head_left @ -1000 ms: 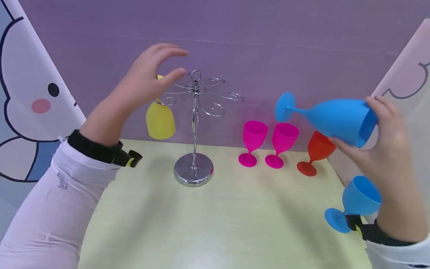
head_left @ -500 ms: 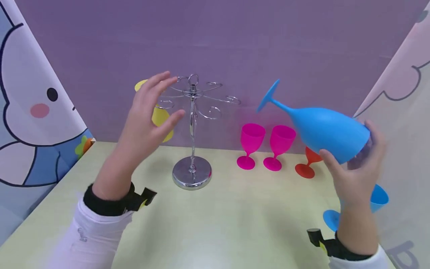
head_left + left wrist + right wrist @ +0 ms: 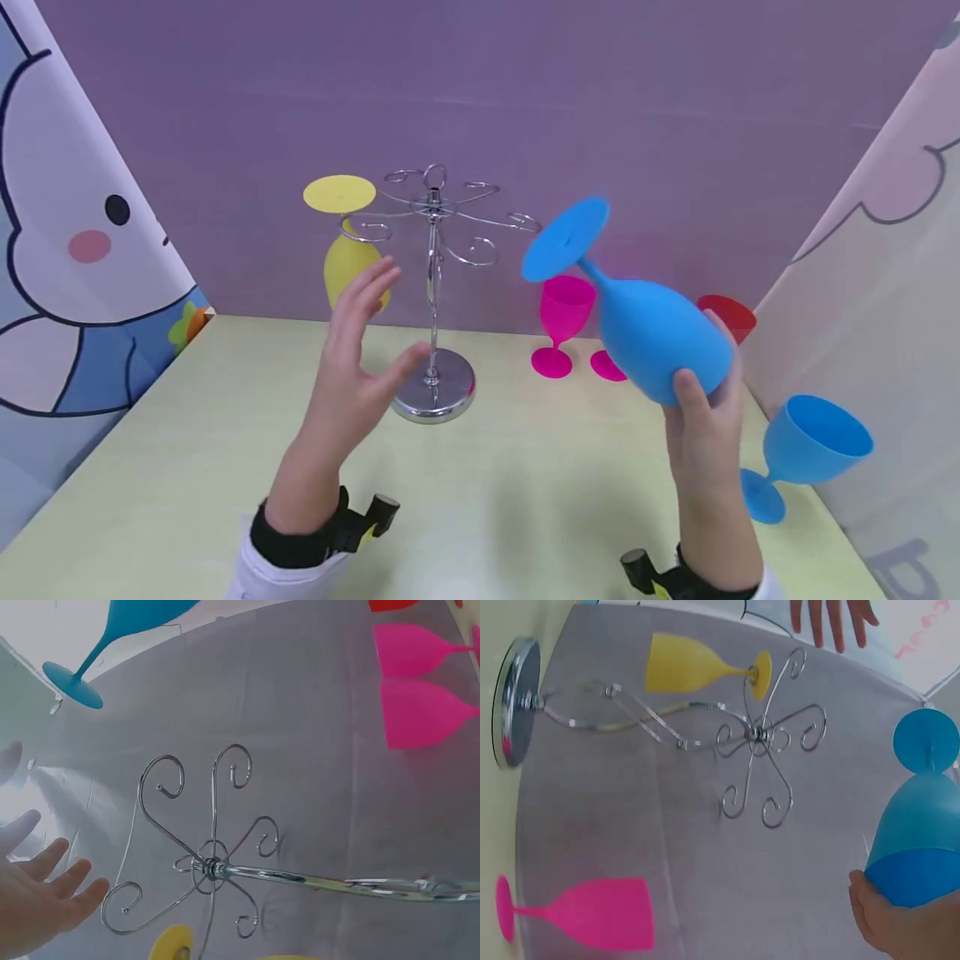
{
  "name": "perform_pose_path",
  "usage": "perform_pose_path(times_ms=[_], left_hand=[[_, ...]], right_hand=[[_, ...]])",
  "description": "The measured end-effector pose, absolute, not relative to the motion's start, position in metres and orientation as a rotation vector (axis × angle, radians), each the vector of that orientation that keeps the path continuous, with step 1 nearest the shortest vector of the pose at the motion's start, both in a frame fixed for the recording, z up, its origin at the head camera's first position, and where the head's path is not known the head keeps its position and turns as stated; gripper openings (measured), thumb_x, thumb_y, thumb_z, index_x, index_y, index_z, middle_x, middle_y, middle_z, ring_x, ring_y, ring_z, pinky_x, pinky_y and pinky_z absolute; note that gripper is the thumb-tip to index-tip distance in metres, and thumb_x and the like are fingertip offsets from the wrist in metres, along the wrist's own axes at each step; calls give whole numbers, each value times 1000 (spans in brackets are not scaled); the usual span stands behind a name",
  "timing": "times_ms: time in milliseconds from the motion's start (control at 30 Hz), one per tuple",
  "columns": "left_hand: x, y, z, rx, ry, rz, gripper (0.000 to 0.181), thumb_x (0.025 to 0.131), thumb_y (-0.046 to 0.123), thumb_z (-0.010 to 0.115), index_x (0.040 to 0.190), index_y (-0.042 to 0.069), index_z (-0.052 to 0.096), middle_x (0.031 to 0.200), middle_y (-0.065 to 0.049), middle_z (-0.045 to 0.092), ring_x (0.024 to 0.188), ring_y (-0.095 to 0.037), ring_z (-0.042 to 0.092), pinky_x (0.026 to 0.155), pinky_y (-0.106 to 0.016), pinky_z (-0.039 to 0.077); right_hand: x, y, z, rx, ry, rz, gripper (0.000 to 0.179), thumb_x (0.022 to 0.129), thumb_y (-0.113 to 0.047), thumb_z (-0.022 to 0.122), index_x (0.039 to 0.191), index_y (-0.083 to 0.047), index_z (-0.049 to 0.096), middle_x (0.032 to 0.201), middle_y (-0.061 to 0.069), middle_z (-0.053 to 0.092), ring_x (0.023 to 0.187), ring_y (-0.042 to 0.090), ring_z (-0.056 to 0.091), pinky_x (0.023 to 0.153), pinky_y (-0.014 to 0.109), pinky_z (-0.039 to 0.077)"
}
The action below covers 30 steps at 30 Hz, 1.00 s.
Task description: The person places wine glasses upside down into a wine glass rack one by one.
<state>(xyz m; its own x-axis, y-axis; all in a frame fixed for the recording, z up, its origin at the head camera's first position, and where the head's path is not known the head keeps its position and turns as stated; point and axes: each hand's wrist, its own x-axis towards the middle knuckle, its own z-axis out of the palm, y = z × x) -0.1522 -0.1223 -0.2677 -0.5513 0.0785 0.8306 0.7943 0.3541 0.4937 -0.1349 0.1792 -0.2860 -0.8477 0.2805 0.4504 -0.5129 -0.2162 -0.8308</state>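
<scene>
My right hand grips a blue goblet round the rim end of its bowl. The goblet tilts, its foot raised up and to the left, toward the rack. My left hand holds nothing; its fingers are extended and its thumb spread, in front of the chrome rack. A yellow goblet hangs upside down by its stem from a left arm of that rack, partly behind my left fingertips. In the right wrist view, several curled rack arms hold nothing.
Two pink goblets stand upright at the back, one mostly hidden by the held goblet. Behind my right hand is a red goblet. Another blue goblet stands by the right wall panel. A purple backdrop closes off the back.
My right hand has carried the blue goblet leftward toward the rack, tipping its foot higher. My left hand has come down from the rack's top, uncovering the yellow goblet's foot.
</scene>
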Motion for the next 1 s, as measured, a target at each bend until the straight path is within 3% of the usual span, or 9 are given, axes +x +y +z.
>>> perform_pose_path(times_ms=[233, 433, 633, 833, 1000], left_hand=[[-148, -114, -287, -745, -1913, -1381, 69, 78, 14, 69, 138, 13, 36, 146, -7, 30, 131, -19, 26, 104, -47, 32], [-155, -107, -302, -726, -1959, -1468, 69, 77, 7, 67, 138, 14, 36, 145, -6, 30, 130, -17, 26, 102, -50, 34], [-163, -98, -313, -756, -2004, -1543, 69, 78, 8, 67, 139, 13, 34, 145, -6, 30, 130, -17, 26, 102, -47, 35], [-165, -89, -320, -807, -2050, -1687, 73, 80, 11, 67, 141, 18, 28, 145, -5, 28, 129, -19, 29, 104, -48, 33], [-167, -87, -323, -925, -2047, -1826, 72, 84, 28, 66, 141, 18, 24, 145, -5, 27, 129, -21, 30, 103, -54, 31]], right_hand=[[-133, 173, -303, 325, -1473, 2414, 61, 88, -34, 54, 140, -22, 24, 141, 7, 27, 129, 30, 26, 87, 33, 49], [-133, 165, -311, 316, -1346, 2702, 52, 95, -35, 40, 141, -28, 18, 144, 3, 21, 131, 29, 22, 93, 37, 45], [-136, 153, -320, 253, -1251, 2970, 50, 96, -46, 32, 140, -34, 13, 145, 4, 18, 128, 33, 30, 97, 38, 42], [-140, 144, -328, 281, -1241, 3173, 58, 92, -58, 31, 141, -34, 12, 143, 7, 25, 125, 36, 36, 95, 34, 44], [-142, 138, -333, 245, -1212, 3267, 63, 89, -62, 35, 140, -33, 10, 139, 9, 33, 124, 36, 38, 94, 34, 44]])
